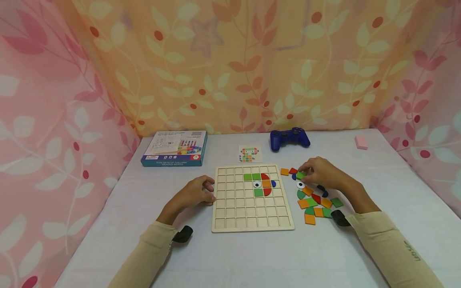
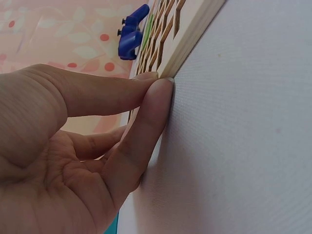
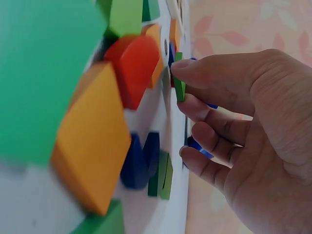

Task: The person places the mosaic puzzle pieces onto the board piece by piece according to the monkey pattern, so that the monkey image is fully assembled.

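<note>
A wooden grid board (image 1: 230, 213) lies on the white table. Several green, red, orange and blue tiles and a white eye piece (image 1: 257, 184) sit in its upper right cells. At the board's left edge, my left hand (image 1: 194, 193) pinches the rim between thumb and a finger, as the left wrist view shows. My right hand (image 1: 321, 173) is over the loose pieces to the right of the board. Between its thumb and forefinger it holds a green square tile (image 3: 180, 88) on edge. Close by lie a red tile (image 1: 293, 171) and another eye piece (image 1: 300, 185).
Loose tiles, among them an orange square (image 1: 310, 219), spread right of the board. Behind the board lies a pattern card (image 1: 257, 158). A blue game controller (image 1: 289, 138), a flat box (image 1: 175, 148) and a pink block (image 1: 361, 143) lie farther back.
</note>
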A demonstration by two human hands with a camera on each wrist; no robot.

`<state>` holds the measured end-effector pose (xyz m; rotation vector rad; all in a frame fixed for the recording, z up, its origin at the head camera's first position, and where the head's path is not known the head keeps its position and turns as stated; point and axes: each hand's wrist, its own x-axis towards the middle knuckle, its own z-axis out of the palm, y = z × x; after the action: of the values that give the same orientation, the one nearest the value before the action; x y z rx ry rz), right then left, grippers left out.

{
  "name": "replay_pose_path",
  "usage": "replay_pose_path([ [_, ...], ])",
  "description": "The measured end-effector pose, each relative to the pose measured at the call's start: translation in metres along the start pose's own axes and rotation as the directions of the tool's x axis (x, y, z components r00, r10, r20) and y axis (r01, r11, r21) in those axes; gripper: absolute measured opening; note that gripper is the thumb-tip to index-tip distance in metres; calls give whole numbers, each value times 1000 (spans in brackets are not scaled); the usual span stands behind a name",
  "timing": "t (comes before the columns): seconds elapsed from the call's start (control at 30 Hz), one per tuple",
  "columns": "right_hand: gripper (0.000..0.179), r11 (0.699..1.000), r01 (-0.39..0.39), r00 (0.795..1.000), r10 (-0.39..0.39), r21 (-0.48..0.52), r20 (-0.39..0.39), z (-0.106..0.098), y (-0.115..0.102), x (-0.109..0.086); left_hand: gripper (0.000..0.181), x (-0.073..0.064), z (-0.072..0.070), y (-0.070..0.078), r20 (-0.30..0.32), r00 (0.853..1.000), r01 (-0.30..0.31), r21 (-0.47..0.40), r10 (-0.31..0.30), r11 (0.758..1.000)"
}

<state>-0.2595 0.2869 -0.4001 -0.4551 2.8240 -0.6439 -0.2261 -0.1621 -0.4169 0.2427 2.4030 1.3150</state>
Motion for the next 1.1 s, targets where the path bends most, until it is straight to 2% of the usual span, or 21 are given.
replay_pose_path([
  [0.17, 37, 1000, 16, 999, -16, 6, -28, 5, -11, 5, 58, 0, 0, 0, -5, 1000, 0, 1, 0, 1000],
  [0.27, 35, 999, 53, 998, -53, 3, -40, 7, -21, 9, 58, 0, 0, 0, -7, 1000, -3, 0, 3, 1000],
  [0.5, 33, 992, 123, 992, -123, 1, -21, 12, -41, 21, 58, -2, 1, 3, -3, 1000, -5, -21, 5, 1000],
  [1.1, 29, 957, 286, 958, -287, 49, 2, 31, -93, 48, 57, 0, 0, 0, -12, 1000, 17, 10, -17, 1000],
])
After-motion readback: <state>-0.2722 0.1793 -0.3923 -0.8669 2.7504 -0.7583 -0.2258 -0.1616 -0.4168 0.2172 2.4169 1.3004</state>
